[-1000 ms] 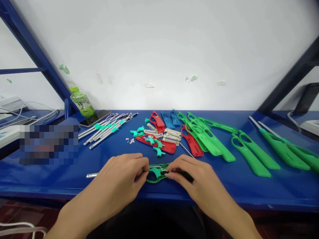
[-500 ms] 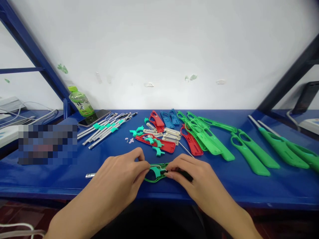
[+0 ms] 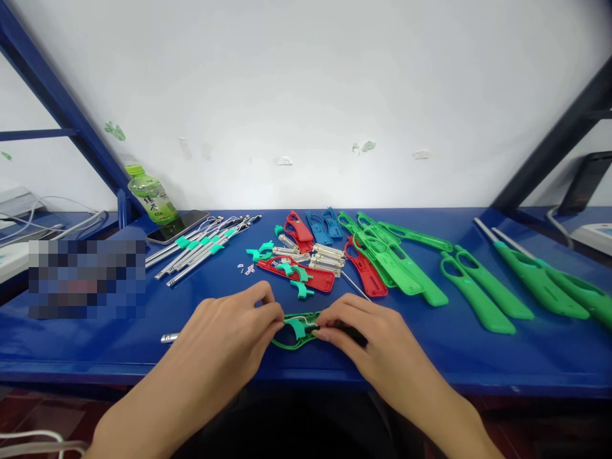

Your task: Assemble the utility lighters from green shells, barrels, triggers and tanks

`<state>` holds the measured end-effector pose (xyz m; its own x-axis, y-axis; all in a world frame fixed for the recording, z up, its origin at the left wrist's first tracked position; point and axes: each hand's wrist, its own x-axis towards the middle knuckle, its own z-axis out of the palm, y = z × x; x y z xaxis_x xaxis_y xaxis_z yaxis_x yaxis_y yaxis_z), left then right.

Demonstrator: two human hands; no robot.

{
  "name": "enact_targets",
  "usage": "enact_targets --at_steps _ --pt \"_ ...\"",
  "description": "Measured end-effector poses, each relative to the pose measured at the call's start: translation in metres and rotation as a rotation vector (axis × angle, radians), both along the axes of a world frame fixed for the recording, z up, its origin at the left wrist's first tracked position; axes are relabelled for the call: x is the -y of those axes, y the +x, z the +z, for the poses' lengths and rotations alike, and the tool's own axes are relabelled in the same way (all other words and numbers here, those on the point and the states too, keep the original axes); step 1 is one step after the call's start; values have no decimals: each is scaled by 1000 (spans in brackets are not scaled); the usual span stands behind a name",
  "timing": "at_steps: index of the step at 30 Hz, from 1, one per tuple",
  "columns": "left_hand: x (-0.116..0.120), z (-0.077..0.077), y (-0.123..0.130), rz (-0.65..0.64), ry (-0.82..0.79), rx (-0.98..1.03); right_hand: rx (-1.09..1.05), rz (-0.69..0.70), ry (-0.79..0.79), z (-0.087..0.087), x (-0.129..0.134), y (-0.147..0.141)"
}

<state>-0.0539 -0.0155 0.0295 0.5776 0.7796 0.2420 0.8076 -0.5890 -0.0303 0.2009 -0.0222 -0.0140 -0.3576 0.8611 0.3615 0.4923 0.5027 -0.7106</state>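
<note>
A green half shell (image 3: 287, 345) lies open side up near the table's front edge, between my hands. Inside it sit a teal trigger (image 3: 297, 327), a white wire and a small black part (image 3: 312, 327). My left hand (image 3: 239, 331) pinches at the shell's left end; what its fingertips hold is hidden. From under that hand a silver tube's end (image 3: 169, 338) sticks out to the left. My right hand (image 3: 366, 328) has thumb and forefinger closed on the black part, covering the shell's right portion.
Behind my hands lie red shells (image 3: 310, 276), teal triggers (image 3: 301, 289) and clear tanks (image 3: 327, 258). Green shells (image 3: 401, 268) and lighters (image 3: 540, 280) spread rightward. Silver tubes (image 3: 194, 255), a phone (image 3: 179, 226) and a bottle (image 3: 152, 196) stand or lie at the left.
The whole view has shifted slightly. Both hands keep nearly the same pose at the green shell, with the right fingertips still at the black part.
</note>
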Motion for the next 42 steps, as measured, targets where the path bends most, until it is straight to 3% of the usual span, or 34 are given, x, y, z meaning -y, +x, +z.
enact_targets --at_steps 42 --pt "-1 11 8 56 -139 -149 21 -12 33 1 1 0"
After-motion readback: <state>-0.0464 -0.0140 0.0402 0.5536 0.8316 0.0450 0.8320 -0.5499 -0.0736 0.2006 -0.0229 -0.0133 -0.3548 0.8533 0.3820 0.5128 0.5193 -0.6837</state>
